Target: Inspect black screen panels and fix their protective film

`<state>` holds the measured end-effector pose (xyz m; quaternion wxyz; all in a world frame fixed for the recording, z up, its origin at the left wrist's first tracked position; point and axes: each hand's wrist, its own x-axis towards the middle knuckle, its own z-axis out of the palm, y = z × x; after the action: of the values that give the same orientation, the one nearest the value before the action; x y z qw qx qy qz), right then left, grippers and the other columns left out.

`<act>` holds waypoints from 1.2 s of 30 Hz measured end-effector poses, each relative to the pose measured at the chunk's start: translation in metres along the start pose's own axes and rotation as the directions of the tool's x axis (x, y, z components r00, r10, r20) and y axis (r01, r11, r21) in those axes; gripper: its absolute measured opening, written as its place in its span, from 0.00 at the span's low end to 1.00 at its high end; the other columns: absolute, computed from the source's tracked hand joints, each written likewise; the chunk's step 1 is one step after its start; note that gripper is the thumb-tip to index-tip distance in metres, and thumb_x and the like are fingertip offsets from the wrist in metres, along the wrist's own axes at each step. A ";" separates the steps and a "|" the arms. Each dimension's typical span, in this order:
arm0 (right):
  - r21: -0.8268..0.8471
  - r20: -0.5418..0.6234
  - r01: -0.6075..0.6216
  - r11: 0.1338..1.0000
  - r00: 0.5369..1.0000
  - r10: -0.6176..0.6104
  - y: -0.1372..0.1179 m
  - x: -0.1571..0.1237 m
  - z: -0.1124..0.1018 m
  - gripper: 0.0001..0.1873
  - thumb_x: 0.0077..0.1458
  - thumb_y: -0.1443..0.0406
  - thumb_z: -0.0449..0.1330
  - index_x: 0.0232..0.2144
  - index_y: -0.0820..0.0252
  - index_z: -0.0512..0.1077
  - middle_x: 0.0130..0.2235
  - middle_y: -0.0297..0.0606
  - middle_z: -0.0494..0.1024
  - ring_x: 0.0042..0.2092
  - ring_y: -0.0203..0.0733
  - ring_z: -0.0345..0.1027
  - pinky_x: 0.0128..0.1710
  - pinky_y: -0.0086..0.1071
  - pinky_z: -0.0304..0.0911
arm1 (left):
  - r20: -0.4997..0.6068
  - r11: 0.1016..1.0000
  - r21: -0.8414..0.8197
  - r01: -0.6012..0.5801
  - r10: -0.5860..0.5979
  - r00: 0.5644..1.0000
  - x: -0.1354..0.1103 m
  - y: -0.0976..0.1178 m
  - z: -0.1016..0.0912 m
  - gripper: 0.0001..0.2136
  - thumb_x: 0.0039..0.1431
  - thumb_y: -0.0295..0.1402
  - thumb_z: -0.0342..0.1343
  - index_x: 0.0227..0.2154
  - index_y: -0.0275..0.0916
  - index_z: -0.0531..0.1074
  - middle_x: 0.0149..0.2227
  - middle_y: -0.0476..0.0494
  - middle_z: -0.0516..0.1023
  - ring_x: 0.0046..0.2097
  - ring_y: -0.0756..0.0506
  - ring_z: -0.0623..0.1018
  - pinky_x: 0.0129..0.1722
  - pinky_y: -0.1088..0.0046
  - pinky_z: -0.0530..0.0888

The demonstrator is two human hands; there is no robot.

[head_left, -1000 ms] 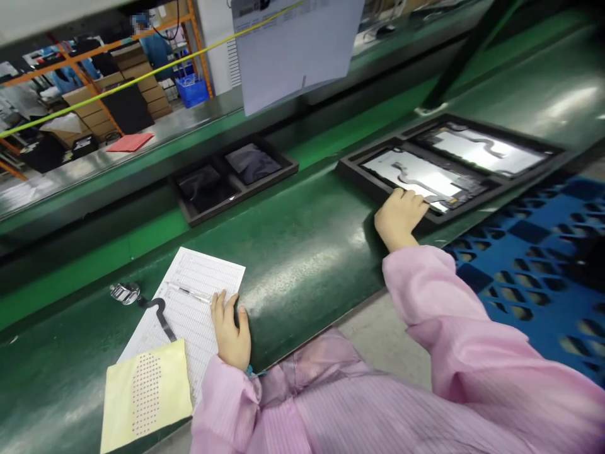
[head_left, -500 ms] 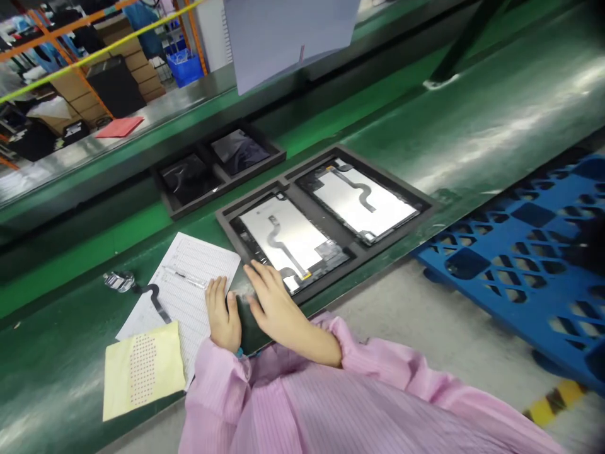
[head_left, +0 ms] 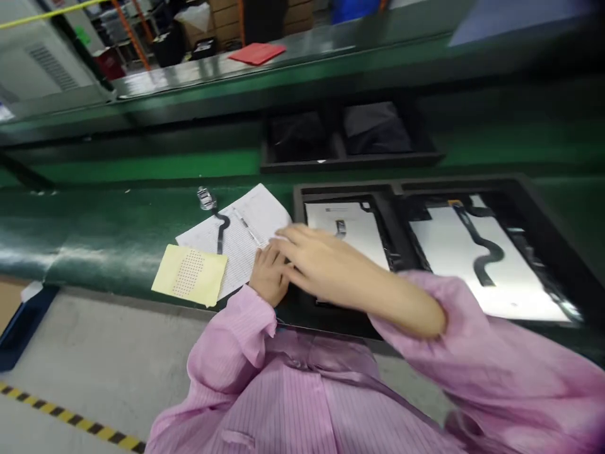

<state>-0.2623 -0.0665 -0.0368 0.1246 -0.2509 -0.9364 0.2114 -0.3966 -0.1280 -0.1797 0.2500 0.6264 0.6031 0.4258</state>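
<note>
My left hand [head_left: 270,275] lies on the lower right edge of a printed white sheet [head_left: 265,211], fingers stretched and holding nothing. Over its fingertips reaches my right hand [head_left: 316,255], fingers extended, with nothing visible in it; whether the two hands touch I cannot tell. Just beyond them a clear pen [head_left: 246,227] rests on the sheet. A dark flex cable [head_left: 221,230] with a clear-wrapped end lies across the sheet's left part. Beside it is a yellow sheet of small red marks [head_left: 189,274]. My right forearm partly covers the left display panel [head_left: 354,217] in a black foam tray [head_left: 397,188].
The tray's right compartment holds another display panel [head_left: 510,290] with a curved flex cable [head_left: 486,249]. A second black tray [head_left: 340,162] with dark panels stands behind. A red folder [head_left: 258,53] lies on the raised ledge. The green bench [head_left: 108,227] ends at a front edge.
The view has swung left, so the papers and trays sit further right. My right hand has moved from beside the tray's panel to over my left hand's fingertips.
</note>
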 end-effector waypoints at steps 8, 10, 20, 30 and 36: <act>0.169 -0.001 0.047 0.984 0.999 -0.048 0.044 0.209 0.077 0.35 0.63 0.65 0.58 0.68 0.62 0.53 0.68 0.48 0.52 0.66 0.48 0.55 0.68 0.45 0.57 | 0.205 0.953 0.288 -0.092 0.032 0.978 -0.012 0.001 -0.012 0.21 0.60 0.28 0.52 0.55 0.29 0.70 0.62 0.26 0.69 0.66 0.31 0.66 0.67 0.41 0.61; 0.234 -0.048 0.047 0.971 0.998 -0.037 0.053 0.226 0.102 0.31 0.64 0.64 0.57 0.67 0.62 0.57 0.67 0.48 0.55 0.66 0.46 0.56 0.68 0.47 0.56 | 0.266 0.921 0.369 -0.127 0.027 0.964 -0.013 0.002 -0.012 0.20 0.61 0.29 0.51 0.56 0.29 0.69 0.62 0.27 0.69 0.67 0.32 0.64 0.68 0.44 0.61; 0.408 -0.202 0.017 0.913 0.977 0.072 0.078 0.233 0.131 0.24 0.63 0.66 0.59 0.61 0.62 0.66 0.59 0.45 0.67 0.59 0.41 0.65 0.62 0.43 0.65 | 0.294 0.908 0.396 -0.138 0.017 0.956 -0.014 0.006 -0.012 0.20 0.64 0.33 0.50 0.55 0.29 0.69 0.61 0.30 0.69 0.67 0.34 0.64 0.69 0.48 0.62; 0.301 -0.162 -0.050 0.952 0.981 0.102 0.069 0.229 0.125 0.23 0.64 0.65 0.57 0.60 0.62 0.66 0.59 0.45 0.67 0.59 0.42 0.64 0.63 0.45 0.62 | 0.264 0.920 0.362 -0.151 0.054 0.963 -0.014 0.000 -0.010 0.19 0.63 0.33 0.51 0.54 0.29 0.71 0.58 0.29 0.72 0.65 0.34 0.67 0.69 0.48 0.63; 0.166 -0.084 -0.115 0.979 0.988 0.130 0.057 0.232 0.111 0.23 0.68 0.61 0.53 0.62 0.62 0.63 0.58 0.46 0.66 0.59 0.43 0.64 0.62 0.46 0.63 | 0.243 0.925 0.349 -0.154 0.069 0.968 -0.011 -0.003 -0.010 0.17 0.63 0.33 0.51 0.48 0.27 0.74 0.55 0.28 0.75 0.62 0.33 0.70 0.68 0.49 0.64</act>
<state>-0.4715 0.0624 -0.1312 0.1751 -0.3068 -0.8922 0.2813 -0.4055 -0.1408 -0.1793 0.1714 0.7397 0.6025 0.2461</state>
